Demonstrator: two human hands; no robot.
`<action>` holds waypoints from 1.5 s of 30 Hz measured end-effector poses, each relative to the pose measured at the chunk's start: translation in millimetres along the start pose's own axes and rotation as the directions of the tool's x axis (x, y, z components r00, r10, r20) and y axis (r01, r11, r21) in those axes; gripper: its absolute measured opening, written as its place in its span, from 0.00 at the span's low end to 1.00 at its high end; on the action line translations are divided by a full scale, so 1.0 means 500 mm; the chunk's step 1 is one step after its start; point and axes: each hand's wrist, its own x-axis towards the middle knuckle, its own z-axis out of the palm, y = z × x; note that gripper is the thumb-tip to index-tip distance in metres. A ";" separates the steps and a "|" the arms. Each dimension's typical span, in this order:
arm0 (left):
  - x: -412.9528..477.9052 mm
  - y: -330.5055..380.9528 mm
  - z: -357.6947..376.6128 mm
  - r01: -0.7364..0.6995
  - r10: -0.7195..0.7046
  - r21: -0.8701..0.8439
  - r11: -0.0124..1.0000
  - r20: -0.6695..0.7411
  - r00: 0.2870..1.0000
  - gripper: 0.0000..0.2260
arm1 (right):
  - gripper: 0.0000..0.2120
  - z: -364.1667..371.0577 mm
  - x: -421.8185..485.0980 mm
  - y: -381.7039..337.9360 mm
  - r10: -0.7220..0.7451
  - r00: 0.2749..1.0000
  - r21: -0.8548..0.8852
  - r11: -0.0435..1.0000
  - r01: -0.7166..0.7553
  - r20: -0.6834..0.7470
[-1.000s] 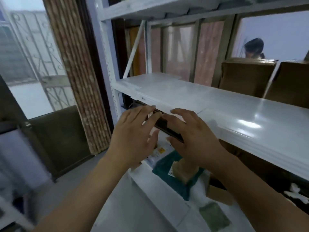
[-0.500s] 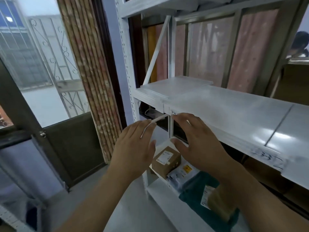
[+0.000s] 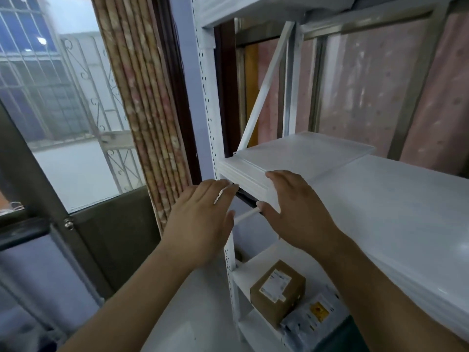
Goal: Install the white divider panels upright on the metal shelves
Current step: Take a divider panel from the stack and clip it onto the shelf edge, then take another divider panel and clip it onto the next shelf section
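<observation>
A person's two bare hands reach toward a stack of white divider panels [image 3: 302,154]. The stack lies flat on the left end of a white metal shelf [image 3: 396,199], with none of the panels standing upright.

The left hand [image 3: 200,219] is held flat with its fingers straight and its grip apart. Its fingertips are at the near left corner of the stack, and it holds nothing. The right hand [image 3: 299,214] lays nearly straight fingers on the near edge of the top panel. Its thumb is spread out below the edge, so its grip is apart and not clamped.

A perforated white upright post [image 3: 209,110] stands at the shelf's left end, and a slanted brace [image 3: 264,90] rises behind the stack. On the lower shelf, near and below the hands, a labelled cardboard box [image 3: 278,288] sits beside plastic-wrapped parcels [image 3: 314,316]. To the left, a patterned curtain [image 3: 142,97] hangs next to a barred window [image 3: 50,85].
</observation>
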 end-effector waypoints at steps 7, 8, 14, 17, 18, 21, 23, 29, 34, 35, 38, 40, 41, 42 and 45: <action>0.110 -0.101 0.133 -0.045 0.044 -0.095 0.994 -0.014 0.999 0.21 | 0.30 0.077 0.109 0.026 0.073 0.997 -0.088 0.993 -0.072 0.004; 0.125 -0.117 0.155 -0.063 0.062 -0.123 0.990 -0.012 0.998 0.21 | 0.31 0.088 0.124 0.029 0.098 0.995 -0.108 0.989 -0.097 0.004; 0.226 -0.201 0.289 -0.182 0.190 -0.335 0.924 -0.011 0.982 0.19 | 0.31 0.137 0.193 0.032 0.275 0.960 -0.198 0.940 -0.278 -0.046; 0.295 -0.217 0.352 -0.236 0.278 -0.473 0.849 0.018 0.960 0.19 | 0.30 0.148 0.214 0.025 0.392 0.915 -0.205 0.892 -0.403 -0.091; 0.316 -0.217 0.373 -0.273 0.326 -0.507 0.817 0.016 0.945 0.19 | 0.30 0.148 0.218 0.021 0.428 0.899 -0.203 0.876 -0.438 -0.091; 0.369 -0.206 0.430 -0.380 0.483 -0.584 0.718 0.025 0.875 0.23 | 0.29 0.146 0.226 0.011 0.516 0.854 -0.211 0.830 -0.517 -0.061; 0.394 -0.194 0.458 -0.426 0.572 -0.630 0.649 0.034 0.820 0.24 | 0.29 0.143 0.228 0.006 0.553 0.831 -0.222 0.805 -0.550 -0.052; 0.452 -0.206 0.518 -0.672 0.768 -0.494 0.552 -0.013 0.641 0.20 | 0.19 0.118 0.234 0.009 0.636 0.768 -0.184 0.766 -0.615 0.078; 0.471 -0.213 0.522 -0.881 0.854 -0.253 0.400 -0.247 0.459 0.21 | 0.22 0.103 0.239 0.022 0.597 0.796 -0.285 0.784 -0.552 0.101; 0.474 -0.214 0.522 -0.902 0.849 -0.232 0.365 -0.313 0.425 0.21 | 0.22 0.106 0.239 0.025 0.583 0.807 -0.304 0.789 -0.533 0.097; 0.472 -0.209 0.534 -0.937 0.809 -0.190 0.294 -0.473 0.350 0.25 | 0.18 0.118 0.242 0.027 0.525 0.847 -0.306 0.822 -0.481 0.079; 0.470 -0.208 0.537 -0.947 0.801 -0.167 0.274 -0.505 0.321 0.28 | 0.15 0.126 0.245 0.027 0.514 0.854 -0.251 0.840 -0.482 0.081; 0.469 -0.210 0.539 -0.950 0.800 -0.146 0.276 -0.513 0.311 0.28 | 0.16 0.129 0.247 0.027 0.507 0.859 -0.235 0.845 -0.481 0.066; 0.472 -0.214 0.537 -0.952 0.795 -0.130 0.278 -0.525 0.304 0.29 | 0.18 0.133 0.248 0.029 0.498 0.866 -0.240 0.846 -0.476 0.036; 0.491 -0.231 0.532 -0.955 0.771 -0.121 0.272 -0.566 0.291 0.30 | 0.24 0.146 0.257 0.026 0.494 0.867 -0.337 0.807 -0.485 -0.067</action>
